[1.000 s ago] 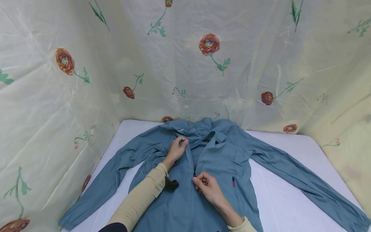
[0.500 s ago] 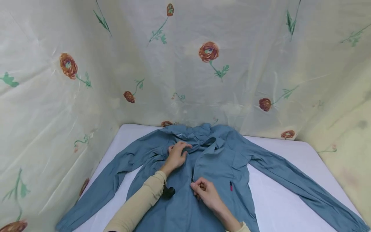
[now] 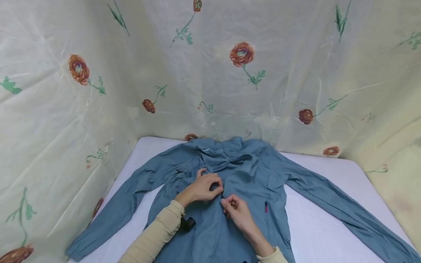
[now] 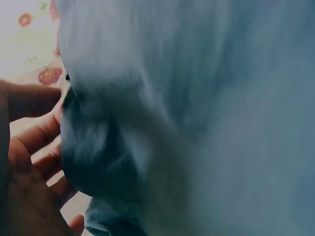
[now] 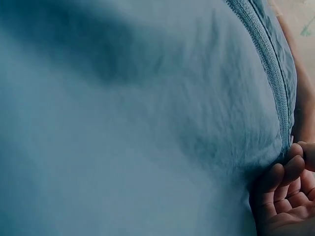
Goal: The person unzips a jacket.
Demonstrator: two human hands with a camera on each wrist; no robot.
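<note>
A blue-grey zip jacket (image 3: 256,182) lies front up, its collar at the far side and both sleeves spread outward. My left hand (image 3: 200,187) pinches the front edge between thumb and index finger, just above the dark zipper pull (image 3: 222,195). My right hand (image 3: 238,213) grips that pull from below, its other fingers curled. In the right wrist view, the zipper teeth (image 5: 275,73) run down to the right fingertips. Fabric fills most of the left wrist view, with the left thumb and fingers meeting at its edge; the exact grip there is partly hidden.
The jacket lies on a white-covered table (image 3: 315,223). Flower-printed curtains (image 3: 184,69) hang close behind and at both sides. A pink-tabbed side pocket zip (image 3: 266,207) shows right of the right hand. A black device (image 3: 188,223) is strapped by the left wrist.
My left hand has come down and right from the collar area to the zipper, now pinching there. The right hand keeps hold of the zipper pull. The head view shifted slightly.
</note>
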